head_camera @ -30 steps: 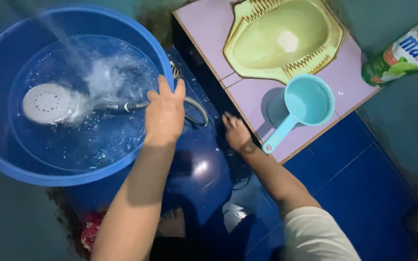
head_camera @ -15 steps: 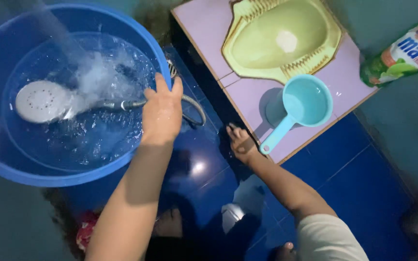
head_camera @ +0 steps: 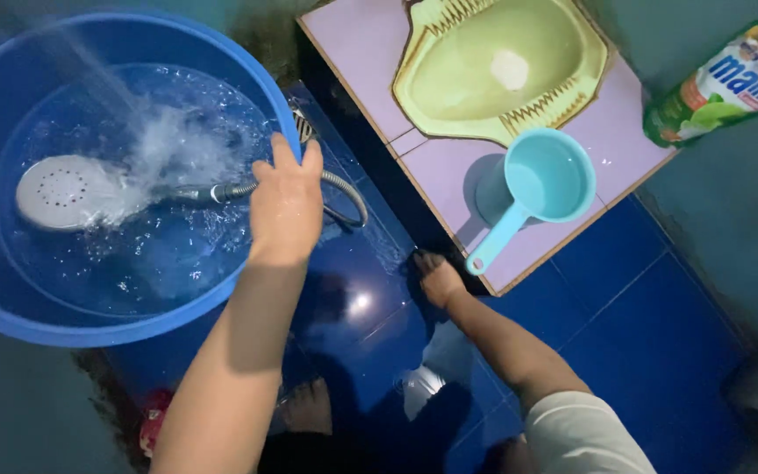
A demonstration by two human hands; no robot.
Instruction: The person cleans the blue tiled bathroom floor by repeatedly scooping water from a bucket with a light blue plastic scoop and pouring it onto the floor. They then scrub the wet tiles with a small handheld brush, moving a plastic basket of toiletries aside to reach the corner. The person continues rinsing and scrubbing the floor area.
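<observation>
Left hand [head_camera: 286, 204], centre frame, fingers closed over the rim of the blue basin [head_camera: 10, 312] at upper left. Shower head [head_camera: 61, 193] lies in its water. Right hand [head_camera: 436, 277] low on the blue floor [head_camera: 642, 325], below the dipper [head_camera: 537, 189]; grip unclear.

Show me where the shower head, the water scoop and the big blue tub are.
shower head [head_camera: 56, 193], head view, on its round perforated face.
water scoop [head_camera: 547, 175], head view, inside its light blue bowl.
big blue tub [head_camera: 72, 332], head view, on its near rim.
</observation>
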